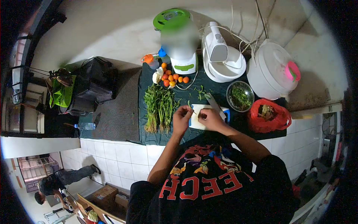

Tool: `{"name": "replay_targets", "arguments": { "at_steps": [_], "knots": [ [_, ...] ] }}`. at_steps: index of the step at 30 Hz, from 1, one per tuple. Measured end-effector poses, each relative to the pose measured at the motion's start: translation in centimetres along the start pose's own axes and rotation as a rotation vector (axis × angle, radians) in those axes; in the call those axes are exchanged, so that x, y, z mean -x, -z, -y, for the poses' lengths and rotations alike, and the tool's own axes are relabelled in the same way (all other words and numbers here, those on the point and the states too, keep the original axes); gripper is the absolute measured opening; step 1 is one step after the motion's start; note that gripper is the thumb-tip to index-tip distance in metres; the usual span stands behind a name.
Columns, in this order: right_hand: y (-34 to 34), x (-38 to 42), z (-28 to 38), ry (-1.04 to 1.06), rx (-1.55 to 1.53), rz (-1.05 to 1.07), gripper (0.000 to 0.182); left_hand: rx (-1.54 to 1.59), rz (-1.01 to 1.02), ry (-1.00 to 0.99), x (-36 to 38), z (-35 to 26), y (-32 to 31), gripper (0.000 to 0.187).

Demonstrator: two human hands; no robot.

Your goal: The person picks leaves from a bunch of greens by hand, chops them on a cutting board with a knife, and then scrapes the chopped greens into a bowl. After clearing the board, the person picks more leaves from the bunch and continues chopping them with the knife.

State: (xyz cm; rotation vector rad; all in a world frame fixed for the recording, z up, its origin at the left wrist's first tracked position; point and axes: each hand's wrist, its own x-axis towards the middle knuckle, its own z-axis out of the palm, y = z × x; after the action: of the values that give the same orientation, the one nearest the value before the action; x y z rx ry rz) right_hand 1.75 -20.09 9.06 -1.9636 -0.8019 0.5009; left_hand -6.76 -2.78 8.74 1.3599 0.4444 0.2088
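Working a small green sprig between my fingertips, above the cutting board.

On the left of the tabletop [220,89] lie the bunches of leafy greens [160,108]; beside them, my left hand [181,118] is narrowed in a pinch on a thin sprig [189,103] at the near side. My right hand [212,119] is curled over the cutting board [197,123], close by; whether it grips anything, I cannot tell. The knife [213,102] lies just beyond it, and farther right sit the glass bowl [227,98] of cut greens and the red bag [261,125]. I judge this as picking over the sprig; the next move calls for a light, steady pinch.
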Motion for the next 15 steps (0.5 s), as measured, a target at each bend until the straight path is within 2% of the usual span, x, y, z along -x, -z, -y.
{"name": "replay_targets", "arguments": {
  "at_steps": [2,6,8,12,14,15],
  "knots": [
    [0.7,-1.5,-0.9,0.120,0.266,-0.097,0.014,0.054,-0.041,-0.022,-0.2,0.0,0.6,0.011],
    [3.4,-4.8,-1.4,0.200,0.327,-0.222,0.016,-0.035,-0.019,0.012,-0.3,0.2,1.4,0.009],
    [3.9,-5.4,-1.7,0.318,0.435,-0.340,0.025,-0.111,0.042,0.088,-0.3,0.2,1.5,0.011],
    [2.3,-4.1,-4.5,0.299,0.529,-0.360,0.035,-0.130,0.077,0.129,0.2,0.2,0.8,0.014],
    [1.0,-1.8,-4.8,-0.121,-0.264,-0.075,0.035,-0.153,0.144,0.155,-0.1,1.6,1.2,0.016],
    [0.9,-0.8,-4.5,-0.123,-0.265,-0.074,0.035,-0.175,0.216,0.185,0.1,2.0,1.1,0.018]
  ]
}}
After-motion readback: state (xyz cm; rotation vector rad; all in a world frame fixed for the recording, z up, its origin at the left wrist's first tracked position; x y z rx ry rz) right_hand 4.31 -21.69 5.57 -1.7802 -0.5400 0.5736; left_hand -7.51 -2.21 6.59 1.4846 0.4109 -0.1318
